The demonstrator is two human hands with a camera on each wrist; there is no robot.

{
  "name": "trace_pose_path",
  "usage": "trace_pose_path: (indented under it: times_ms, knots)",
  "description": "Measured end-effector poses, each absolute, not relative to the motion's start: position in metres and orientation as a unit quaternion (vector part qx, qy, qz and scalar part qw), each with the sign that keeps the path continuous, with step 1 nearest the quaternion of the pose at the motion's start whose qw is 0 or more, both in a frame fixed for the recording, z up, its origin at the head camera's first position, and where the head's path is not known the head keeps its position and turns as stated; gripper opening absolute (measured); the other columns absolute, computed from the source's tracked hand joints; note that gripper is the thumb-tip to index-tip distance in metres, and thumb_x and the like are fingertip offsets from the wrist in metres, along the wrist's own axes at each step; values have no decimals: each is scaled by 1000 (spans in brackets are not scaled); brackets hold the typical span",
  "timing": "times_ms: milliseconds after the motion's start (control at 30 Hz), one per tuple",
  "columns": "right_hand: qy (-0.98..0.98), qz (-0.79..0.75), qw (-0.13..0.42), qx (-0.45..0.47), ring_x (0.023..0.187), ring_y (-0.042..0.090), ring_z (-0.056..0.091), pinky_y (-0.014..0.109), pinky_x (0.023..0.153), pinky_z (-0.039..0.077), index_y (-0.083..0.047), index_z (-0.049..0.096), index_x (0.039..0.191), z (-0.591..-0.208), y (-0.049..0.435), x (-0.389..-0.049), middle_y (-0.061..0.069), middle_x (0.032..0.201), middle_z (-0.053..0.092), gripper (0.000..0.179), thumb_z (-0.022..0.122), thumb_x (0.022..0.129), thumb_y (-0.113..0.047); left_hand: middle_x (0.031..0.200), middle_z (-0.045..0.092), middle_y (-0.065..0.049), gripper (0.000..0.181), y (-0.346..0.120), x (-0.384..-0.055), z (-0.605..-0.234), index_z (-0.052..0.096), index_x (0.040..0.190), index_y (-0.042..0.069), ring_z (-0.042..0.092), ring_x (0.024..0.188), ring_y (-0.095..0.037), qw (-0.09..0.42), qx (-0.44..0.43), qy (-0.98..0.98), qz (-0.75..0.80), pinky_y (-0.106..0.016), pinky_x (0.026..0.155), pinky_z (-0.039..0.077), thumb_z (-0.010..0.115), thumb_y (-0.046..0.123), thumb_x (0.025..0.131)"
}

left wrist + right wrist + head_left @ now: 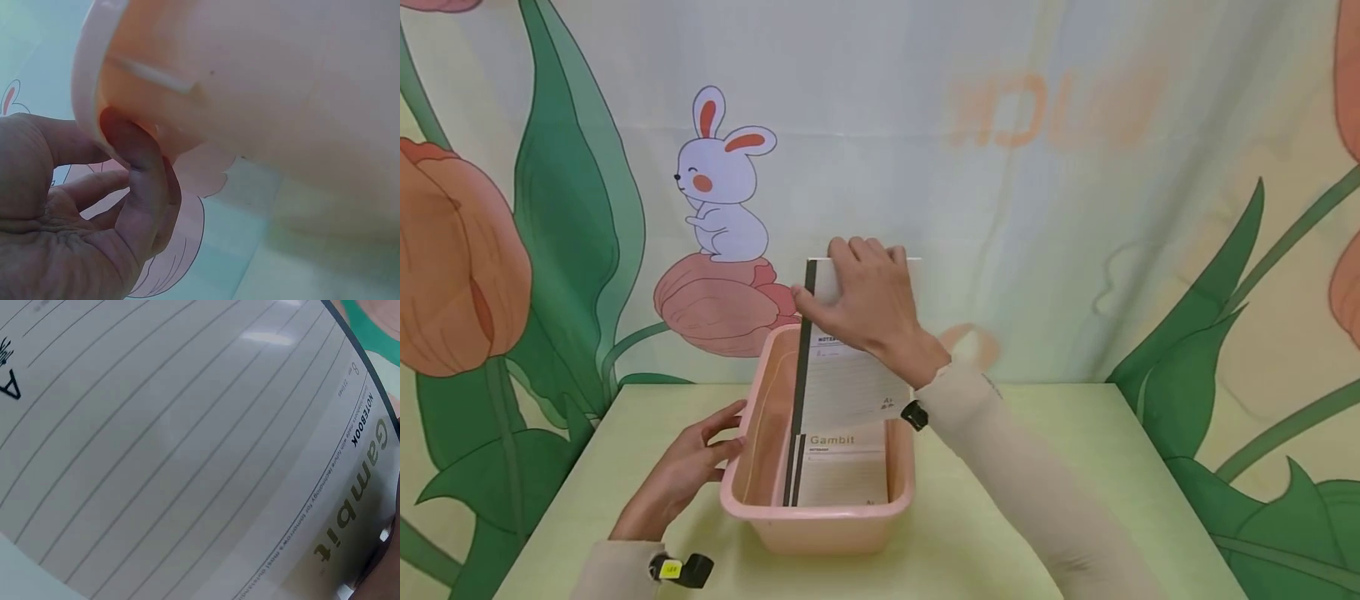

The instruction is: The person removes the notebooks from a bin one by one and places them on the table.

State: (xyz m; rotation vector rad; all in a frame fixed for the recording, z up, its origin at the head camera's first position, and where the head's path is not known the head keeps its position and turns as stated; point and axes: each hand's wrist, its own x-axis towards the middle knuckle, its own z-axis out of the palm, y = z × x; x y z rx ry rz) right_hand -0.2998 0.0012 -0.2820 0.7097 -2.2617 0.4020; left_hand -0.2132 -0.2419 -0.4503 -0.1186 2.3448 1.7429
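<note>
A pink plastic basin stands on the table in the head view. My left hand holds its left rim; in the left wrist view, curled fingers hook under the rim and the thumb lies close by. From above, my right hand grips the top of a white lined notebook with a dark spine, tilted upright over the basin. Its cover fills the right wrist view, with "Gambit" lettering near the hand. Another Gambit notebook and a further dark spine show inside the basin.
The pale green table extends on both sides of the basin. Behind it hangs a curtain printed with a rabbit and tulips. A small black wrist camera on the right cuff overlaps the held notebook's edge.
</note>
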Motion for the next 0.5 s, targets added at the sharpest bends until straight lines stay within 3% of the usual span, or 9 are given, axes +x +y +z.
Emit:
trace_pose_path:
  times_ms: [267,500]
  knots:
    - [-813,223,454,289,67,17,43,37,69,32,-12,49,77,-265,77,-273,0,69,47,44,49,77,-56,147,31,-14,63,-241,-212,-453,22,149,25,52,120,-31,110,-38,800,588,-39,83,56,53,22,94]
    - [-817,210,472,257,66,21,44,40,68,30,-8,51,76,-300,145,-269,4,69,48,49,51,74,-56,147,29,-13,63,-241,-214,-453,21,149,26,52,120,-30,108,-39,800,589,-37,83,56,53,19,95]
